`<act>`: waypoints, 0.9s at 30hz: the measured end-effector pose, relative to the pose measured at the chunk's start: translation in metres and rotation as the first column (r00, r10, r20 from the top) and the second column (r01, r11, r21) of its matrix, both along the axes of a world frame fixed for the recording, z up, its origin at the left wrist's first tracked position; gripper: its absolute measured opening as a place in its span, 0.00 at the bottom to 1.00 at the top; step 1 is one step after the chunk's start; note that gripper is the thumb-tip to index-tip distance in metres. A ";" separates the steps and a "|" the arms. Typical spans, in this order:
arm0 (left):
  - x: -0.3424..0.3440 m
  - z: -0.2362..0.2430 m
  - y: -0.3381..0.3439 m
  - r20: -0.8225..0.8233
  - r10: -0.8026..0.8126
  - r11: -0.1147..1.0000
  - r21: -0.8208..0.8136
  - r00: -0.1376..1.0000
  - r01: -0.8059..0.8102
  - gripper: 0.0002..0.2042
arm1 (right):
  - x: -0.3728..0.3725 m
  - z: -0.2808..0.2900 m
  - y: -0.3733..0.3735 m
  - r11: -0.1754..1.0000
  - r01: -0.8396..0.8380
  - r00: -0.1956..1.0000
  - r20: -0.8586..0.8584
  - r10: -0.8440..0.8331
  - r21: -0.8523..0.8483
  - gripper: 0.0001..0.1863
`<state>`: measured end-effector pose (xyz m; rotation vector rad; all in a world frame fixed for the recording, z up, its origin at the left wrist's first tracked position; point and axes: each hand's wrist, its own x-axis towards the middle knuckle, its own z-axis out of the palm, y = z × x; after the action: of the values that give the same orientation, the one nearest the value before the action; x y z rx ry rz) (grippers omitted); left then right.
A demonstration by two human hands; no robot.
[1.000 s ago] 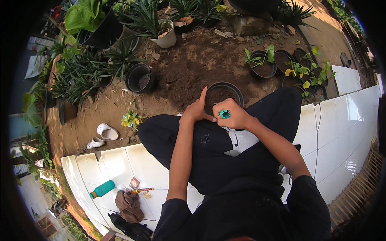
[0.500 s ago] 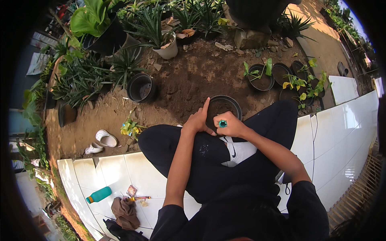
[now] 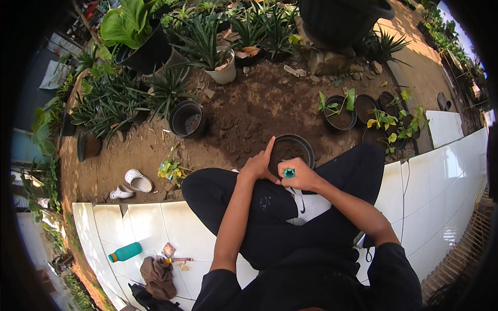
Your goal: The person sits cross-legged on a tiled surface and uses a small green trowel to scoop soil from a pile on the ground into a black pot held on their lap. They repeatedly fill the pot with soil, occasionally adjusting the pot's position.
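A round black plant pot (image 3: 309, 150) with dark soil (image 3: 287, 149) inside stands on the ground just beyond my crossed legs. My left hand (image 3: 258, 167) holds its left side, with the index finger stretched along the rim and the thumb spread toward me. Over the near part of the pot, my right hand (image 3: 300, 175) is closed in a fist around a green handle (image 3: 289, 173), whose hollow end points up. The tool's lower part is hidden beneath the fist, so its kind does not show.
Loose dark soil (image 3: 244, 122) spreads beyond the pot. An empty black pot (image 3: 188, 119) stands to the left; potted cuttings (image 3: 340, 111) stand to the right. White clogs (image 3: 139, 181) lie left of my knee. A teal bottle (image 3: 127, 252) and brown cloth (image 3: 158, 277) rest on the white tiles (image 3: 181, 223).
The whole view has shifted slightly, with the scene sitting a little lower. Both hands keep the same hold at the pot and the green handle.
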<state>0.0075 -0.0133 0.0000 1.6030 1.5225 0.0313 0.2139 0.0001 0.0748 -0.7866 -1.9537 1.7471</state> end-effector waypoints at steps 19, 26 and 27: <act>-0.001 -0.007 0.000 0.004 0.001 1.000 0.004 1.000 -0.001 0.83 | 0.008 0.011 0.008 0.983 0.083 0.985 -0.136 -0.106 -0.166 0.10; 0.003 -0.001 0.003 0.000 -0.010 1.000 -0.014 1.000 0.010 0.81 | 0.003 -0.016 -0.015 0.996 0.026 1.000 -0.013 -0.025 0.083 0.11; 0.002 0.001 0.004 0.005 -0.006 1.000 -0.006 1.000 0.006 0.80 | -0.002 -0.014 -0.016 0.995 0.013 0.999 -0.040 -0.009 0.098 0.11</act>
<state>0.0096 -0.0096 0.0014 1.6019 1.5123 0.0276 0.2123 -0.0157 0.0613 -0.7222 -1.9881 1.6341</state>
